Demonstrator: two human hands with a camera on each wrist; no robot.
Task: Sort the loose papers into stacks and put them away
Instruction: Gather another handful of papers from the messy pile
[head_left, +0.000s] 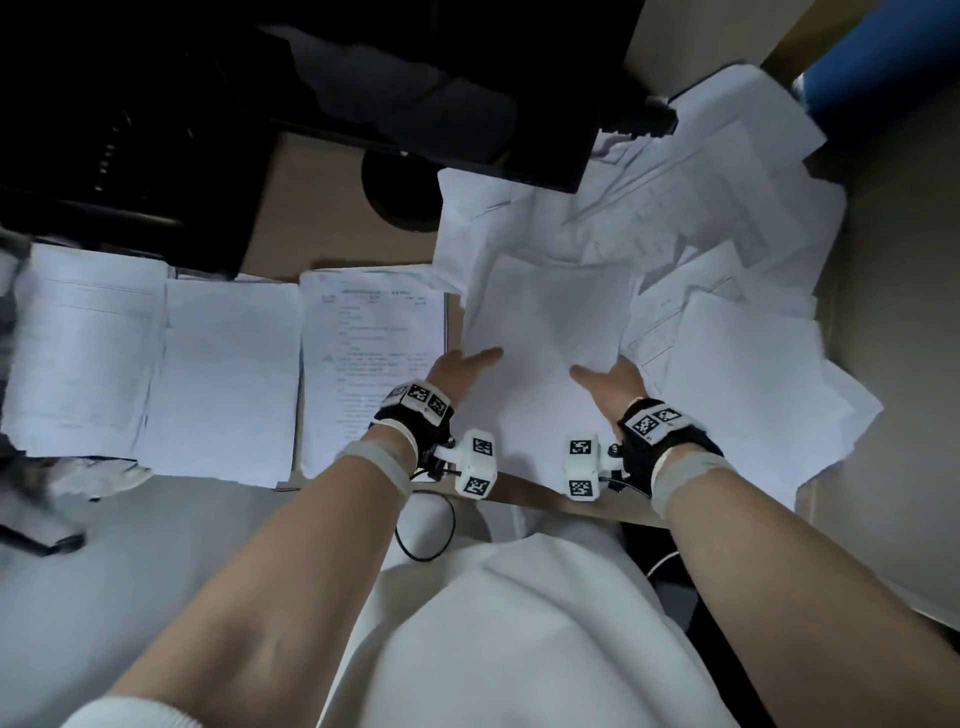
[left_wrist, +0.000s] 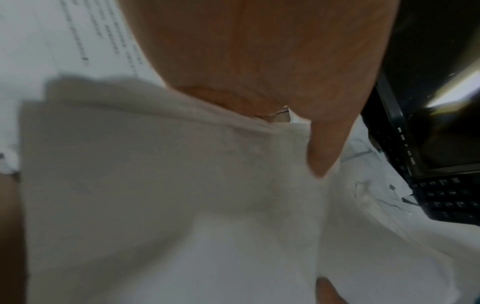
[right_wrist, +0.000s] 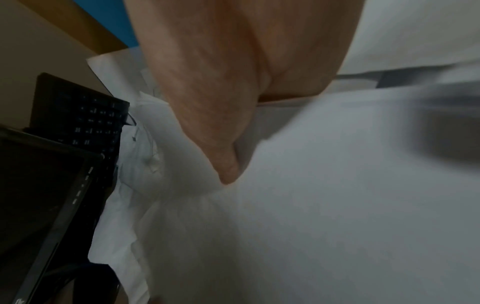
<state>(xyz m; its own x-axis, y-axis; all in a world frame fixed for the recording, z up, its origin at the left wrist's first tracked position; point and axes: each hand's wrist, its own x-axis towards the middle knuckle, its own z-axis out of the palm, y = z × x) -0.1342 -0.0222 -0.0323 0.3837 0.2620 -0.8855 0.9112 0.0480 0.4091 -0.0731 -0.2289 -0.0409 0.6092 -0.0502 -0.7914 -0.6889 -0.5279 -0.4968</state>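
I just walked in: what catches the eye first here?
Two hands, the left hand and right hand, grip a blank sheet by its side edges. Behind it sprawls a messy heap of papers; to the left lie neat stacks beneath a dark monitor.

Desk (head_left: 332, 208): tan surface, bare patch visible beside the monitor base (head_left: 400, 197). 3 paper stacks (head_left: 223, 374) lie side by side along the near-left edge (the rightmost one shows printed text). A loose heap of white sheets (head_left: 701, 234) covers the right half, overlapping at many angles, some overhanging the near edge. A black keyboard (left_wrist: 451, 199) sits partly under the heap's far side.
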